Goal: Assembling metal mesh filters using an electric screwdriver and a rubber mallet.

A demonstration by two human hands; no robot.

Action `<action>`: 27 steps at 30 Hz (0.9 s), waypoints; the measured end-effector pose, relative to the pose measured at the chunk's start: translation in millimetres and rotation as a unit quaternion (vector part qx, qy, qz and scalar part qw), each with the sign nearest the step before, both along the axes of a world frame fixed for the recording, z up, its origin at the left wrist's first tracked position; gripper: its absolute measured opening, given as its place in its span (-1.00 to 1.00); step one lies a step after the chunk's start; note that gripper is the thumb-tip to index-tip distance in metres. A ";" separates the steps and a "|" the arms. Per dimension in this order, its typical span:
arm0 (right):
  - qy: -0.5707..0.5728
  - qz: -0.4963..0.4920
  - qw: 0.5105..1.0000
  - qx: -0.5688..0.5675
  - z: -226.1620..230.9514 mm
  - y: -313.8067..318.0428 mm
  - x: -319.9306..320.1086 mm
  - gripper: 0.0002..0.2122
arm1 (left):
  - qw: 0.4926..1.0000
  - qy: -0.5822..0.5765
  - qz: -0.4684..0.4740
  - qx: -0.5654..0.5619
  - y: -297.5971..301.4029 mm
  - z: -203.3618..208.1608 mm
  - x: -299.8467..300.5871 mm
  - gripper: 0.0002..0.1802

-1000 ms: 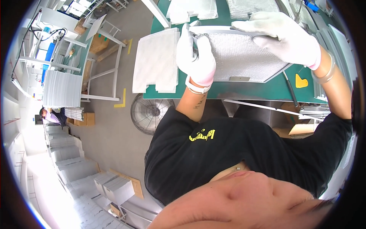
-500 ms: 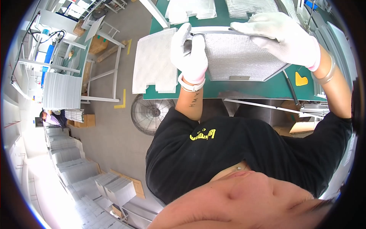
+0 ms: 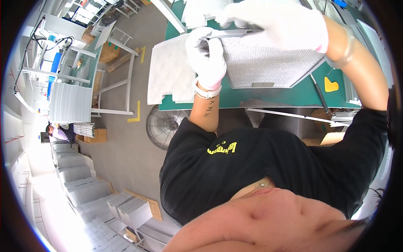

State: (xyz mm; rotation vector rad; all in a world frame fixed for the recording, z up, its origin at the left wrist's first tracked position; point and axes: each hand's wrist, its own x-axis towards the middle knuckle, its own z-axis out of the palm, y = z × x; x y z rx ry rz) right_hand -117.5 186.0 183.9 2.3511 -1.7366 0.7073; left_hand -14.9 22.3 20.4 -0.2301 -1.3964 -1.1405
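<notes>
A framed silver mesh filter panel (image 3: 273, 65) is held tilted over the green worktable, its near edge low and its far edge raised. My left hand (image 3: 206, 56), in a white glove, is closed on the far left corner of its frame, thumb and fingers pinched together. Across the far edge lies my right hand (image 3: 279, 25), also gloved and slightly blurred. Its thumb is on the near side of the frame strip (image 3: 235, 32) and its fingers curve over the far side. Left of the panel is a stack of white mesh sheets (image 3: 172, 71) with notched corners.
On the green tabletop (image 3: 252, 98) lie a black-handled tool (image 3: 320, 95) and a yellow flat piece (image 3: 331, 85). More mesh sheets (image 3: 201, 12) lie at the back. A floor fan (image 3: 170, 126) stands left of my body. Panel stacks (image 3: 69, 103) and a person (image 3: 58, 131) are farther left.
My right hand has moved left along the far edge of the panel and now covers more of it. My left hand keeps its corner, shifted very slightly.
</notes>
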 end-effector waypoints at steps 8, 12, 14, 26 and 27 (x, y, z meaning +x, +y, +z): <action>0.018 -0.091 0.992 0.087 -31.2 -7.7 -2.4 -0.63 | 0.999 -0.011 -0.036 -0.020 -9.9 -5.8 1.5 -0.70; 0.210 -0.123 0.970 0.001 -33.5 -2.2 2.3 -0.71 | 0.998 0.002 -0.056 0.000 -3.8 -2.5 1.5 -0.72; 0.240 -0.126 0.962 0.045 -9.8 5.7 10.2 -0.76 | 0.999 -0.023 -0.012 -0.019 -5.1 -3.7 7.4 -0.71; 0.393 -0.225 0.891 0.041 -20.6 -4.1 35.8 -0.91 | 0.992 -0.053 -0.027 -0.112 -4.1 -13.4 2.6 -0.57; 0.354 -0.197 0.913 0.054 -19.6 -6.8 31.5 -0.89 | 0.993 -0.036 -0.007 -0.116 -3.0 -14.1 0.8 -0.58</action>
